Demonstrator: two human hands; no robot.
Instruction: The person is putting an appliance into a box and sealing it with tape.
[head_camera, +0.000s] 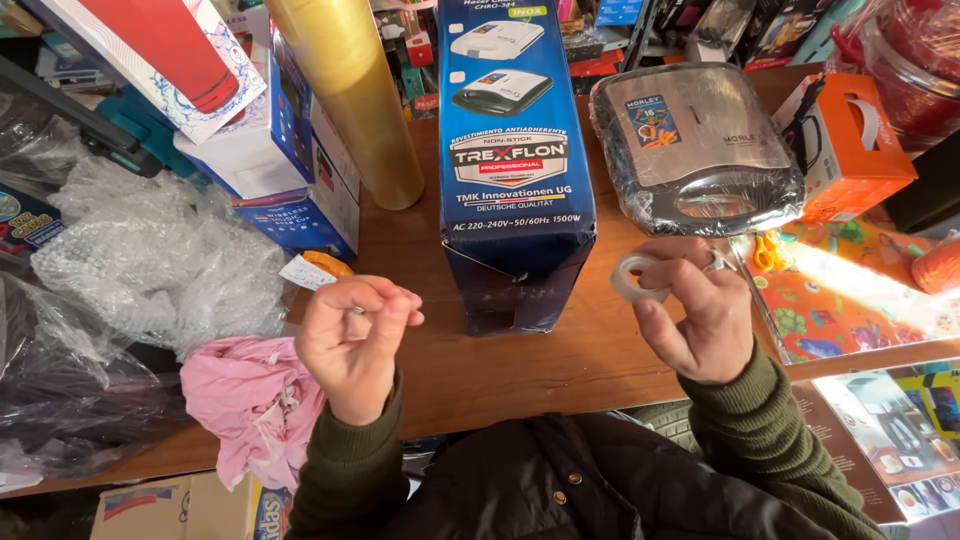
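My right hand is raised over the wooden table and grips a small roll of clear tape between thumb and fingers. My left hand is raised at the left with its fingertips pinched together, perhaps on the tape's thin end; I cannot make out any strip. A tall blue carton with pictures of a sandwich maker lies flat between the two hands. A silver appliance wrapped in clear film rests just beyond my right hand.
An orange box stands at the right. A yellowish roll of film and stacked blue and white boxes are at the left, with bubble wrap and a pink cloth. Scissors lie on a colourful sheet.
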